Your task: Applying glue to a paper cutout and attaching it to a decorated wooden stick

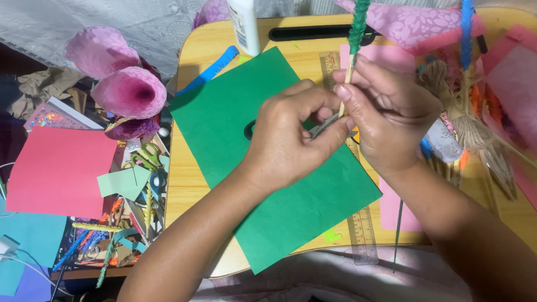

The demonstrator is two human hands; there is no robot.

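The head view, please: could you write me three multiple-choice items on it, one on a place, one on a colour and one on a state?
1. Where does the green sheet lie?
A. on the wooden desk
B. on the floor
C. inside a box

2. What colour is the wrapping on the stick?
A. yellow
B. green
C. black

3. How is the stick held?
A. lying flat, untouched
B. by the left hand alone
C. upright, by the right hand, left hand at its base

Answers: 1 A, the sheet covers the desk's middle; 2 B, its fringed top is green; 3 C, both hands meet at its bare lower end.

The hands [340, 127] hide the stick's [345, 81] lower end, and the glue bottle's [242, 16] top is cut off.
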